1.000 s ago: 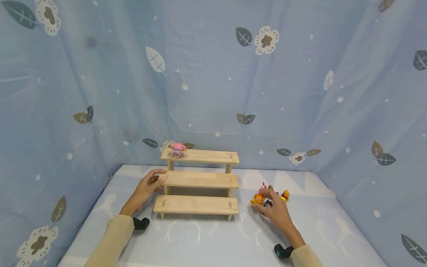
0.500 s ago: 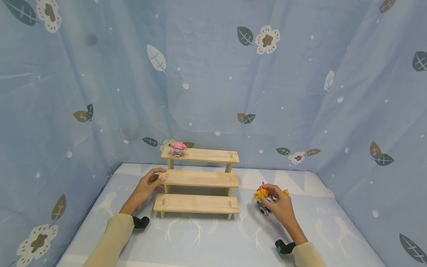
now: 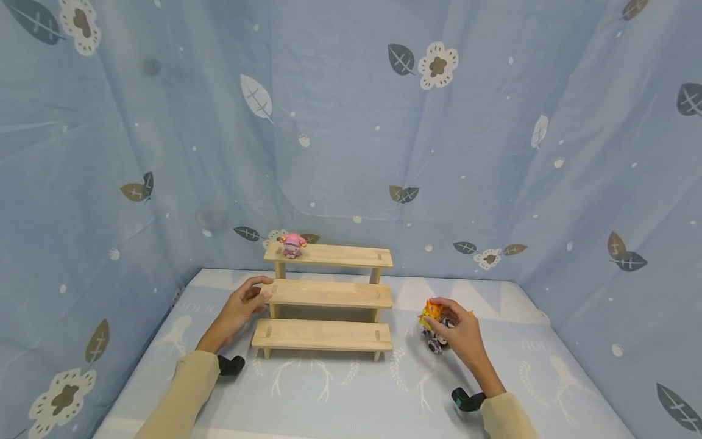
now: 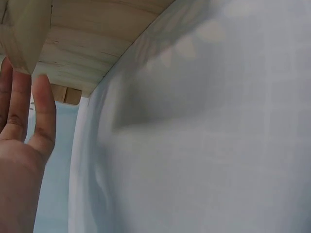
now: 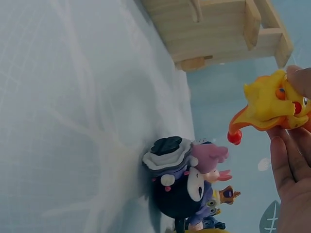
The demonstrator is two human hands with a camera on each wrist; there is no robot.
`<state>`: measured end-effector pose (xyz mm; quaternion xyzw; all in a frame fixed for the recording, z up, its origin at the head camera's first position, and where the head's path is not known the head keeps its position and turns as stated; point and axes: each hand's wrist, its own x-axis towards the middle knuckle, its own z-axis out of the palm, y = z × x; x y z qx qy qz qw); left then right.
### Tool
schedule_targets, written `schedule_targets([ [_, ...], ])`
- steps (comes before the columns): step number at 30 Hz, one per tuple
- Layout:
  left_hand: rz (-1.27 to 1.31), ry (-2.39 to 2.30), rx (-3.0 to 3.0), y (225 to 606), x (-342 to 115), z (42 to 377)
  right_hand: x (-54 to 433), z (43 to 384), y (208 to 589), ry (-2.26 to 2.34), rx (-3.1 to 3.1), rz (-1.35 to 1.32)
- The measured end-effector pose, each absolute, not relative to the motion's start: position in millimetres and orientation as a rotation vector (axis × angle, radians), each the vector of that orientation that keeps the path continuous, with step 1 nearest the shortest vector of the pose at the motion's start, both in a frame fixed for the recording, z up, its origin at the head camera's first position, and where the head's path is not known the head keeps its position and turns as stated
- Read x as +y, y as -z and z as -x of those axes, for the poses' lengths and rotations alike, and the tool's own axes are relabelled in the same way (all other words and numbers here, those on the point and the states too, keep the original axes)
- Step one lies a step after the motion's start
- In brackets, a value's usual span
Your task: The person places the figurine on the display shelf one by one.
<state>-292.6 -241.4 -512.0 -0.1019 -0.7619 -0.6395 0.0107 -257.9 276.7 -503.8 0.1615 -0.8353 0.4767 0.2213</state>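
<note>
In the head view my right hand (image 3: 463, 332) pinches a small yellow-and-orange toy figurine (image 3: 431, 312) between thumb and fingers. The right wrist view shows this figurine (image 5: 267, 102) tilted sideways, with a red ball at one tip, raised off the table. Just beneath it stand several figurines, among them a black-and-white one (image 5: 177, 189) and a pink one (image 5: 210, 156); my hand partly hides them in the head view. At the left end of the three-tier wooden display shelf (image 3: 329, 294), my left hand (image 3: 241, 311) holds the middle board with thumb and fingers.
A pink-hatted figurine (image 3: 292, 245) stands at the left of the shelf's top board. Pale patterned cloth covers the table (image 3: 329, 408). Blue curtains (image 3: 340, 134) enclose the back and sides. Black wrist devices (image 3: 467, 400) sit by both sleeves.
My right hand has lifted the yellow-and-orange figurine from the group and drawn it slightly up and right, uncovering the black-and-white one. My left hand stays on the shelf.
</note>
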Motion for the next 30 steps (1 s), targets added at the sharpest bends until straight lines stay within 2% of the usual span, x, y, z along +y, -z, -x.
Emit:
schedule_targets([
  [14,0.35,1.993,-2.348,517.4,-244.4,297.6,271.5,268.9,485.3,-1.306,-2.235,-0.498],
  [21,0.354,1.979,-2.343,517.2,-245.9,297.1,248.7,250.1,443.5,-1.284,-2.222,-0.512],
  [30,0.366,1.996,-2.332,520.0,-246.6,295.0,242.0,252.9,436.1,-1.311,-2.219,-0.533],
])
